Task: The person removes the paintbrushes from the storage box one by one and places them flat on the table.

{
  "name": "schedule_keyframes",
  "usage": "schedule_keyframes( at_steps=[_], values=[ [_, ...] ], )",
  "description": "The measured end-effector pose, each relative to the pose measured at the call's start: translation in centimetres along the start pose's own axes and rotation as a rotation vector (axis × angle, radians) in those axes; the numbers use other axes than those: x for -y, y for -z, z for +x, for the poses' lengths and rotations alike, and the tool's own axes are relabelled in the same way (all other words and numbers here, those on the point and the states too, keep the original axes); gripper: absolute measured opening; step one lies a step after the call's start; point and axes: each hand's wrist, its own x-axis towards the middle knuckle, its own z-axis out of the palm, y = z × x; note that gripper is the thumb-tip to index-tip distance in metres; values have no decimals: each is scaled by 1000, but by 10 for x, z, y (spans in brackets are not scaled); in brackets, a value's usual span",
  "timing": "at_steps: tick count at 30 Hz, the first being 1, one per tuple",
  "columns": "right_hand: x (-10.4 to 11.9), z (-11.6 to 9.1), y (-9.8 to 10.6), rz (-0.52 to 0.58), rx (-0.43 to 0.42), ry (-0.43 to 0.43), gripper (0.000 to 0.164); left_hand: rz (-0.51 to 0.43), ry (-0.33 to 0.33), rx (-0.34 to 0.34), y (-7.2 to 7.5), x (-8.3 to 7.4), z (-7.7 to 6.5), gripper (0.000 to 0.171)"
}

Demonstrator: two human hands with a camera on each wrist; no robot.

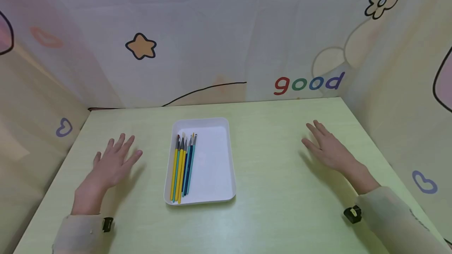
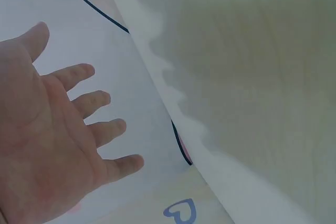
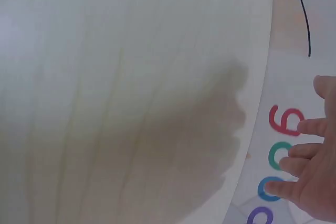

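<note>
A white rectangular tray [image 1: 213, 160] lies on the table between the two hands. Along its left side rest several paintbrushes [image 1: 183, 167], bristles toward the back wall, with yellow, teal and dark blue handles. To the left of the tray, my left hand [image 1: 112, 164] hovers over the table with fingers spread, holding nothing. The left wrist view shows its bare palm [image 2: 47, 129]. Farther off on the other side, my right hand [image 1: 330, 150] is also held above the table, fingers extended and nothing in them. Its shadow falls on the tabletop in the right wrist view.
The pale green wood-grain table [image 1: 268, 214] ends at a printed cloth backdrop [image 1: 212, 42] at the back, with more cloth along both sides. Colored letters spelling "good" [image 1: 308, 83] are printed at back right. Both sleeves carry small black wrist devices [image 1: 353, 214].
</note>
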Motion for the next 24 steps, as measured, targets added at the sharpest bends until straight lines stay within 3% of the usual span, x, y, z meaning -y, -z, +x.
schedule_keyframes(
  at_steps=[12,17,24],
  values=[
    [52,7,-9,220,-89,160,37,-151,-84,-23,-5,-35,3,75],
    [77,12,-15,344,-57,136,27,-233,-121,-31,-9,-44,2,65],
    [116,19,-23,563,65,110,25,-361,-84,32,-16,-50,1,62]
  ],
)
